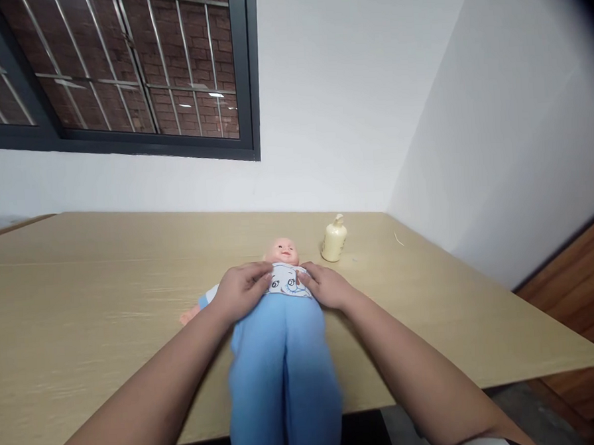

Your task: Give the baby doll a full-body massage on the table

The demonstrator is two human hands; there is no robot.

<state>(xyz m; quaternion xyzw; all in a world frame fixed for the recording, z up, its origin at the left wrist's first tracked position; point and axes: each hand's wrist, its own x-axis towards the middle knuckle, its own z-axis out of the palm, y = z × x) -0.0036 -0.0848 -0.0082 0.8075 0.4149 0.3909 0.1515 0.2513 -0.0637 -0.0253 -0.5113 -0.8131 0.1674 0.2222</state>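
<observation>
A baby doll (283,251) lies on its back with its head toward the wall. It wears a white shirt (286,281) printed with a cartoon face and long light-blue trousers (276,343), whose legs extend past the near table edge. My left hand (244,288) holds the shirt at the left side of the chest, thumb and fingers at its edge. On the opposite side, my right hand (327,284) grips the shirt near the shoulder. One doll arm with a blue cuff (205,300) sticks out beyond my left hand; the other is hidden.
Behind the doll to the right stands a cream pump bottle (334,239) on the wooden table (105,279). A thin white strand (399,239) lies farther right. White walls and a barred window (134,65) border the table; wooden panelling (578,274) is at far right.
</observation>
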